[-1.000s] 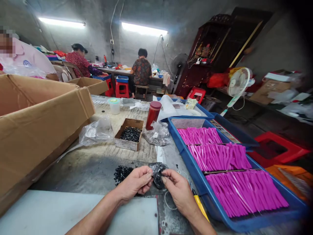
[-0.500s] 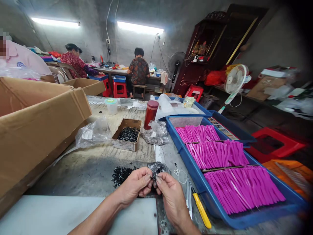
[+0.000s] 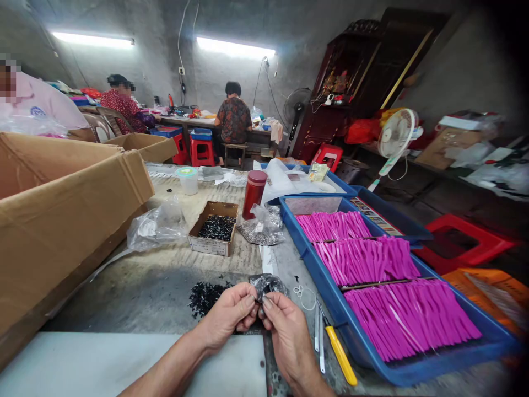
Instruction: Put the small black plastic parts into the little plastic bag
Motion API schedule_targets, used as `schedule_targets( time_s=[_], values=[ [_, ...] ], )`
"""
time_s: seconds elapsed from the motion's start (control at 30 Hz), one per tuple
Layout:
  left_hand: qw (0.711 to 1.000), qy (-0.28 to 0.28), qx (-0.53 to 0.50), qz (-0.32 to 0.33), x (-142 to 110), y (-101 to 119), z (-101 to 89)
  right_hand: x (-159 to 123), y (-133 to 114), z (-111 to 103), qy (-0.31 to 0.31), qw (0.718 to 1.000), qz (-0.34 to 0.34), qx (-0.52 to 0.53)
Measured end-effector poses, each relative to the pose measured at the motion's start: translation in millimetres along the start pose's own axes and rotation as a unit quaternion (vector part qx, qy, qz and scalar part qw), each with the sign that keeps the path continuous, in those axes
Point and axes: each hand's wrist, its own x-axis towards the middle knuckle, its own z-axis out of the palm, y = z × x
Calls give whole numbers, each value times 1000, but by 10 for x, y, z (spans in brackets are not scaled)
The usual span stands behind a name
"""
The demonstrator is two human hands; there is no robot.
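Observation:
My left hand (image 3: 235, 309) and my right hand (image 3: 283, 320) meet fingertip to fingertip above the near part of the table. Each is closed in a pinch, thumb against finger. Something small and dark seems to sit between the fingertips, too small to name. Just behind the fingers lies a clear plastic bag (image 3: 270, 282) with dark contents. A pile of small black parts (image 3: 204, 298) is beside my left hand. To the right of my right hand are a yellow-handled screwdriver (image 3: 339, 353), thin metal strips (image 3: 319, 333) and a pale rubber band (image 3: 306, 298).
A blue tray (image 3: 330, 309) of purple plastic pieces (image 3: 409, 320) stands at right. Ahead are a small carton (image 3: 210, 245) of black pins, a red flask (image 3: 253, 193) and plastic bags. A large cardboard box (image 3: 74, 220) stands left. Co-workers sit at the back and far left.
Both hands stay in nearly the same place, fingertips still together. My right hand has shifted very slightly to the left. The things on the table have not moved.

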Motion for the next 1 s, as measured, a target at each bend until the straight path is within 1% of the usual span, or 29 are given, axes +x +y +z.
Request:
schedule_targets(
  time_s=[0.3,0.5,1.0],
  values=[
    [998,32,60,16,14,-11,32,-21,27,37,9,998,13,56],
    [996,44,77,28,-2,9,61,-27,40,46,13,997,11,81],
    [995,34,89,26,2,-19,33,-36,33,63,39,990,23,136]
  ],
)
